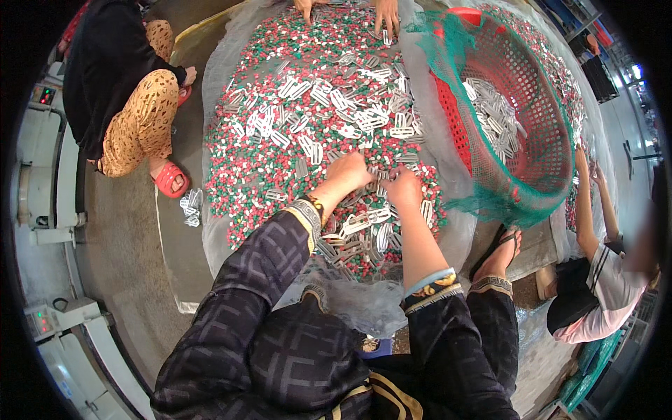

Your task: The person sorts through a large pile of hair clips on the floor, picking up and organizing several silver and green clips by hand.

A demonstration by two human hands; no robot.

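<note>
From my head, I see my left hand (348, 175) and right hand (404, 189) close together over flat, long, slotted silver metal pieces (356, 222). My fingers are curled; I can't tell if they pinch any. The pieces are shiny and point every way, on little red, green and white pebbles (238, 189). One left of my hands points away from me.

Left hand (350, 171) and right hand (405, 190), centre: fingers bent, close together among slotted silvery metal pieces (332, 98); grip unclear. Small red, green and white pellets (234, 182): spread beneath the pieces, on translucent sheeting (448, 231). Red perforated basket (453, 115), right: green netting (442, 52) over it, further pieces inside. Far edge: another person's hands (385, 15). Left: crouching person (105, 66), red sandal (169, 179). Right, beyond basket: person in light shirt (614, 285).
</note>
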